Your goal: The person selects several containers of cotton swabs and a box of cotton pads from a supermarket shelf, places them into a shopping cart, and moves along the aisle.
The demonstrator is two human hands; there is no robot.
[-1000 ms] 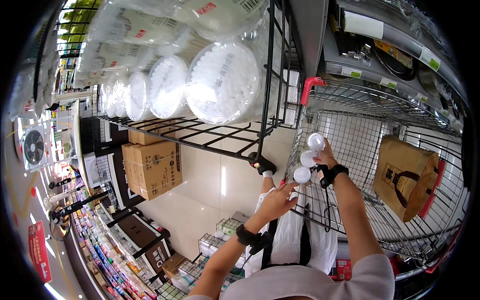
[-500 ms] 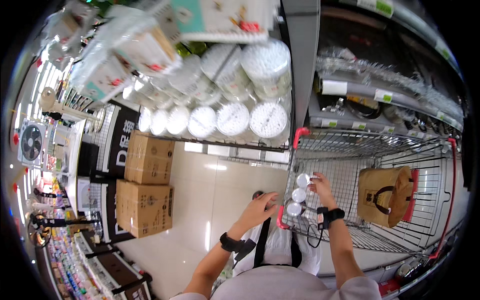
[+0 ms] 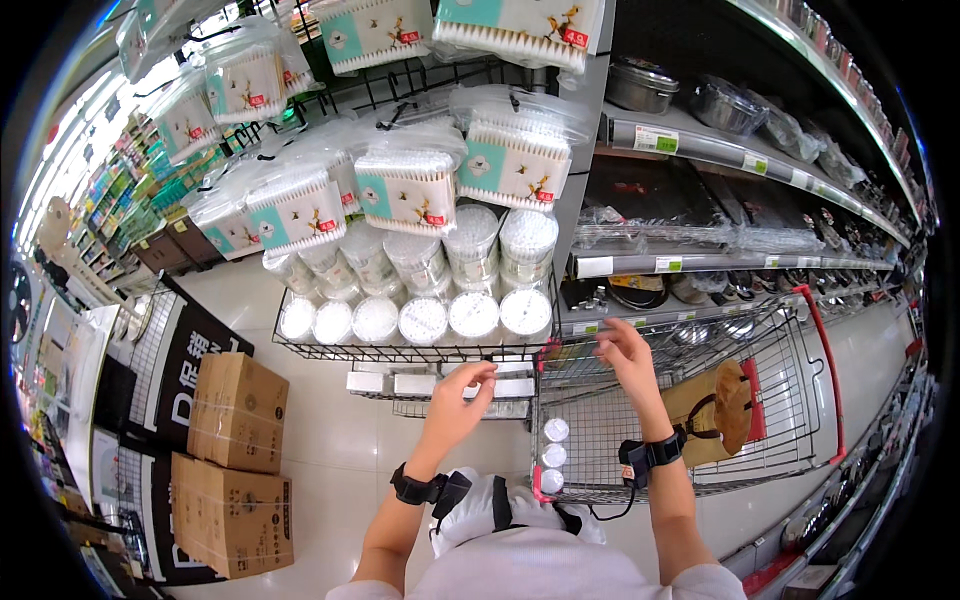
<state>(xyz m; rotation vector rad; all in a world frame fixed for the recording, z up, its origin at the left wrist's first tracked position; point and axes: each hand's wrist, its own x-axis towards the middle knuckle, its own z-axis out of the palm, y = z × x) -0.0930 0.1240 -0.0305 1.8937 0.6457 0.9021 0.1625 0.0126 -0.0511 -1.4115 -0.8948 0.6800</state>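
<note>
Hovering near the wire display basket (image 3: 410,353), both hands are seen empty: the left hand (image 3: 466,393) with fingers loosely curled, the right hand (image 3: 624,357) with fingers half spread, over the shopping cart (image 3: 826,375). Cotton-swab tubs (image 3: 526,312) are packed side by side, apparently kept in by the basket's front rim. Three white-topped tubs (image 3: 553,456) are lined up along the cart's left wall, likely for support. Bagged swab packs (image 3: 408,195) are hung above, printed fronts outward, presumably for display.

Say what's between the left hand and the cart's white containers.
Head view: from the left hand, pale floor tiles, then the wire end of the cart, then the containers.
</note>
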